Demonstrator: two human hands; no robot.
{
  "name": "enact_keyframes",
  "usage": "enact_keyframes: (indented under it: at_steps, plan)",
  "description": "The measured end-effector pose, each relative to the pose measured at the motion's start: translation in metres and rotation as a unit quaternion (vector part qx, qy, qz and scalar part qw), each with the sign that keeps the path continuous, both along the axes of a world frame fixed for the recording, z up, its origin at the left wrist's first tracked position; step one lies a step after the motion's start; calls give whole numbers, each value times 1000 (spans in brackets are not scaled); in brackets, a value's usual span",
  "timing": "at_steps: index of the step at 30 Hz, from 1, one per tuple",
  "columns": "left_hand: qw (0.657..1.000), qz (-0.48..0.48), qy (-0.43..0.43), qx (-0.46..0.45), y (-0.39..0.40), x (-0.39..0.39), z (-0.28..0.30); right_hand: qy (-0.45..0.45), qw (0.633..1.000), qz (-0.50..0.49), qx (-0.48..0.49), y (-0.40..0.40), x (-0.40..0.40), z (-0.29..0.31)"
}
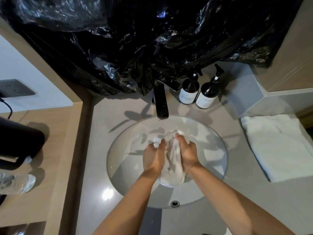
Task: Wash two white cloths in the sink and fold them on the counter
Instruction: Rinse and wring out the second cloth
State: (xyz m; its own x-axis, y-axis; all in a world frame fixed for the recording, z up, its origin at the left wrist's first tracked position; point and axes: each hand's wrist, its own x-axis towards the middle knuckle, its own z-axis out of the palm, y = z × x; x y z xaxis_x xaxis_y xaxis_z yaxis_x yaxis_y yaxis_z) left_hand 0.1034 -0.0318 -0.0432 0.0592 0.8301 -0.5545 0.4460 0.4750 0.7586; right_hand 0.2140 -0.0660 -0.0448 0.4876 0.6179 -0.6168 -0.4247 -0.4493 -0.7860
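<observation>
- Two bare hands work together over the round sink (118, 160), the landmark for everything else.
- The left hand (153, 158) is closed in a fist on one side of a bunched wet white cloth (172, 160), with a small white tuft of it squeezed out between the fingers at the top.
- The right hand (187, 153) is closed around the other side of the same cloth, its fingers curled over the upper end.
- That cloth sits above the middle of the sink, pressed between the two hands; its lower end bulges out beneath the wrists toward the sink's near rim.
- A second white cloth (281, 146) lies folded flat on the grey counter (94, 133) to the right of the sink, well apart from the hands.
- A black faucet (160, 102) stands behind the sink, its spout reaching just over the far rim. Whether water is running cannot be told.
- Two dark pump bottles (198, 92) with white labels stand side by side behind the sink, to the right of the faucet.
- Crumpled black plastic sheeting (135, 39) hangs over the wall behind the sink, its lower edge reaching down around the faucet's base and the bottle pumps.
- A small overflow hole (174, 203) shows on the near wall of the sink, between the forearms.
- To the left of the sink, beyond the counter edge, another person's legs and pale shoes (17, 182) stand on the wood-toned floor.
</observation>
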Motion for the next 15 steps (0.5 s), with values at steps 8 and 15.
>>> enact_keyframes:
  at_steps: [8, 15]
  plan:
    - [984, -62, 142, 89, 1, -37, 39, 34, 994, 75, 77, -25, 28, 72]
    - [971, -133, -188, 60, -18, -21, 124, 13, 977, 114, 181, -23, 7, 122]
